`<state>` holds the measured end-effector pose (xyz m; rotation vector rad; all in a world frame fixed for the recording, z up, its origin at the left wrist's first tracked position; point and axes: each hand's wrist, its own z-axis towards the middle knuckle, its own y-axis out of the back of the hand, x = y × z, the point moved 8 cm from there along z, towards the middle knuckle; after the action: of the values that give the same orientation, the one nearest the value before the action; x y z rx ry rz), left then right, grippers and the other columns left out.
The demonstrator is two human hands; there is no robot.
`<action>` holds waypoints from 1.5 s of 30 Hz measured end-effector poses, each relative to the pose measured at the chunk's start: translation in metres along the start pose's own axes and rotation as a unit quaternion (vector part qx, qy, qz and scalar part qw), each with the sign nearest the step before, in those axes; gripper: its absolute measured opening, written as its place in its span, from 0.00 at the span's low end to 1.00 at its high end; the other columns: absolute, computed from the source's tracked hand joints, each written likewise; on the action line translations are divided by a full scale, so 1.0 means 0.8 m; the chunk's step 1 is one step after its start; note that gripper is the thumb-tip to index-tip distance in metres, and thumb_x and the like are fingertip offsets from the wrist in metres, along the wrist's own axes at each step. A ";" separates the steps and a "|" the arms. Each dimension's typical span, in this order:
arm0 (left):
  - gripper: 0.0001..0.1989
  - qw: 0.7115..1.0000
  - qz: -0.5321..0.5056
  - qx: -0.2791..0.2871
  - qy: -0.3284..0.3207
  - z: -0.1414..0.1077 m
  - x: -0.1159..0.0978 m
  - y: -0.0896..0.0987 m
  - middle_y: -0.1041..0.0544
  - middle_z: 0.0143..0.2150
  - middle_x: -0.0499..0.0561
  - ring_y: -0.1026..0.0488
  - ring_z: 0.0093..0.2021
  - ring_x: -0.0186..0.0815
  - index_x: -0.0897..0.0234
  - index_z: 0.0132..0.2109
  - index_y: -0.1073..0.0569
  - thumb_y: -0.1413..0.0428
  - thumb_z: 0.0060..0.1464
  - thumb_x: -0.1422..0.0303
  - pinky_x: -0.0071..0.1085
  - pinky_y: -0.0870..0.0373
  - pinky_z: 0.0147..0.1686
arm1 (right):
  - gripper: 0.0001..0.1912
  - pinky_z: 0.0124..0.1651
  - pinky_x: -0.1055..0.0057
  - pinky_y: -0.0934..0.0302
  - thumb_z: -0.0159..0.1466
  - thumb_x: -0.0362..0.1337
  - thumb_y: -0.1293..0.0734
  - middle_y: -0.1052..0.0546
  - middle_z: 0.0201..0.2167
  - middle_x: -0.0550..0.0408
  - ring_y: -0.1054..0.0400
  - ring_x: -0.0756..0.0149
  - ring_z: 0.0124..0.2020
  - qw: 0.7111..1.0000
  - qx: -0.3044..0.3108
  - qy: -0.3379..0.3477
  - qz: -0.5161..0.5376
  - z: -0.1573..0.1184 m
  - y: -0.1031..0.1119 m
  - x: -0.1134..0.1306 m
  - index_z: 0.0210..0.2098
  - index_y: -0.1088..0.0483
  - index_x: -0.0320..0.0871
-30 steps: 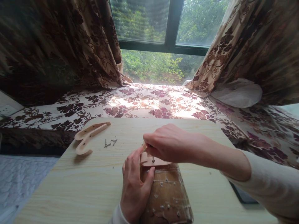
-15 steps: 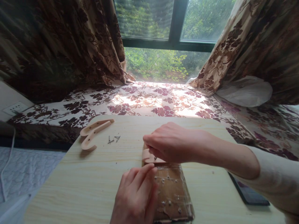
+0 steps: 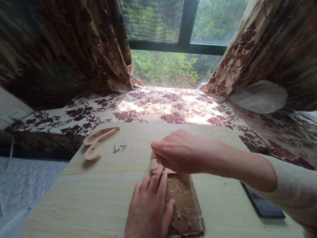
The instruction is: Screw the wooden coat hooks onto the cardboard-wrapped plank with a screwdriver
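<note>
A worn brown board [image 3: 183,201] with several small holes lies on the table in front of me. Across its far end is a pale wooden piece [image 3: 155,164], mostly covered by my hands. My right hand [image 3: 177,148] is closed in a fist above that piece, the fingers pinched; whatever they grip is hidden. My left hand [image 3: 148,205] lies open, its fingertips against the near edge of the wooden piece and its thumb over the board. A small dark screw head shows by the left fingertips.
Two curved wooden hooks [image 3: 93,154] with screw holes lie at the table's far left. Several loose screws [image 3: 119,148] are beside them. A dark phone [image 3: 264,201] rests under my right forearm. Behind the table [image 3: 86,201] is a flower-patterned window seat [image 3: 158,109].
My left hand has shifted forward and spread its fingers, the tips now on the wooden piece and the thumb out over the board. My right hand stays nearly in place.
</note>
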<state>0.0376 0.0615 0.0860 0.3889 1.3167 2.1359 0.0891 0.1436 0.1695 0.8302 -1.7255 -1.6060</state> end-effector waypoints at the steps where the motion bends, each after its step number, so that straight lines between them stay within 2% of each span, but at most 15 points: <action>1: 0.25 1.000 -0.002 -0.002 0.000 0.000 0.000 0.000 0.28 0.53 0.58 0.31 0.46 0.45 0.69 0.57 0.36 0.46 0.51 0.66 0.39 0.35 0.44 | 0.06 0.20 0.69 0.63 0.61 0.33 0.40 0.31 0.18 0.58 0.57 0.72 0.15 1.000 -0.003 -0.009 -0.004 0.000 0.001 -0.002 0.28 0.34 0.42; 4: 0.25 1.000 -0.005 -0.004 0.007 -0.001 0.002 0.000 0.28 0.53 0.57 0.31 0.47 0.44 0.68 0.56 0.35 0.46 0.52 0.67 0.38 0.36 0.45 | 0.06 0.20 0.69 0.63 0.61 0.34 0.39 0.30 0.18 0.58 0.56 0.72 0.15 1.000 0.006 -0.015 -0.008 -0.001 0.005 -0.001 0.28 0.33 0.42; 9: 0.23 1.000 -0.007 0.007 0.009 0.000 0.002 -0.003 0.28 0.52 0.57 0.32 0.46 0.44 0.67 0.54 0.34 0.45 0.51 0.67 0.39 0.36 0.45 | 0.06 0.21 0.70 0.61 0.60 0.31 0.37 0.29 0.21 0.59 0.50 0.72 0.18 0.999 0.017 0.025 0.010 -0.006 0.012 0.010 0.26 0.34 0.43; 14: 0.25 0.999 -0.017 0.037 0.016 -0.003 0.004 -0.007 0.30 0.55 0.57 0.34 0.49 0.44 0.68 0.58 0.37 0.46 0.53 0.67 0.39 0.35 0.47 | 0.06 0.21 0.71 0.60 0.60 0.30 0.38 0.29 0.21 0.58 0.53 0.72 0.17 1.000 0.018 0.012 0.011 -0.006 0.003 0.005 0.27 0.34 0.42; 19: 0.26 0.998 -0.021 0.061 0.020 -0.006 0.004 -0.012 0.32 0.56 0.57 0.35 0.50 0.44 0.68 0.60 0.39 0.47 0.55 0.68 0.40 0.36 0.49 | 0.06 0.20 0.70 0.61 0.60 0.31 0.38 0.31 0.18 0.59 0.56 0.73 0.16 1.000 0.023 -0.006 -0.001 -0.005 0.004 0.003 0.26 0.33 0.42; 24: 0.26 0.997 -0.017 0.066 0.023 -0.006 0.005 -0.013 0.31 0.55 0.56 0.35 0.50 0.44 0.68 0.60 0.38 0.46 0.55 0.68 0.40 0.36 0.48 | 0.05 0.21 0.71 0.58 0.60 0.30 0.37 0.28 0.21 0.58 0.51 0.73 0.18 0.999 0.037 0.028 0.015 -0.004 0.011 0.013 0.27 0.33 0.41; 27: 0.26 0.998 -0.015 0.056 0.019 -0.005 0.005 -0.012 0.31 0.55 0.57 0.35 0.49 0.44 0.69 0.59 0.38 0.46 0.54 0.67 0.40 0.36 0.48 | 0.04 0.22 0.71 0.58 0.60 0.29 0.37 0.28 0.22 0.58 0.52 0.73 0.19 0.999 0.033 0.028 0.022 -0.003 0.006 0.011 0.28 0.33 0.41; 33: 0.26 0.999 -0.018 0.049 0.013 -0.004 0.004 -0.012 0.32 0.55 0.57 0.35 0.50 0.44 0.69 0.59 0.38 0.46 0.54 0.67 0.40 0.36 0.49 | 0.07 0.20 0.70 0.62 0.62 0.33 0.39 0.33 0.17 0.60 0.59 0.73 0.16 1.000 0.003 0.003 0.011 -0.004 0.005 0.002 0.27 0.34 0.41; 40: 0.24 0.997 -0.032 0.067 0.037 -0.003 0.007 -0.013 0.29 0.53 0.54 0.33 0.48 0.43 0.66 0.58 0.36 0.46 0.55 0.66 0.39 0.35 0.47 | 0.06 0.22 0.71 0.58 0.61 0.29 0.38 0.29 0.22 0.59 0.52 0.74 0.19 0.998 0.034 0.036 0.032 -0.007 0.009 0.013 0.28 0.33 0.41; 45: 0.25 0.999 -0.016 0.029 0.013 0.000 0.003 -0.004 0.29 0.53 0.57 0.33 0.48 0.44 0.70 0.57 0.36 0.45 0.52 0.69 0.40 0.36 0.47 | 0.09 0.21 0.69 0.62 0.63 0.33 0.40 0.31 0.18 0.59 0.57 0.73 0.16 1.000 -0.001 0.003 0.007 -0.005 0.004 0.002 0.28 0.33 0.41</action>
<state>0.0372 0.0641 0.0830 0.3618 1.3922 2.0878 0.0912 0.1406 0.1728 0.8183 -1.7232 -1.5936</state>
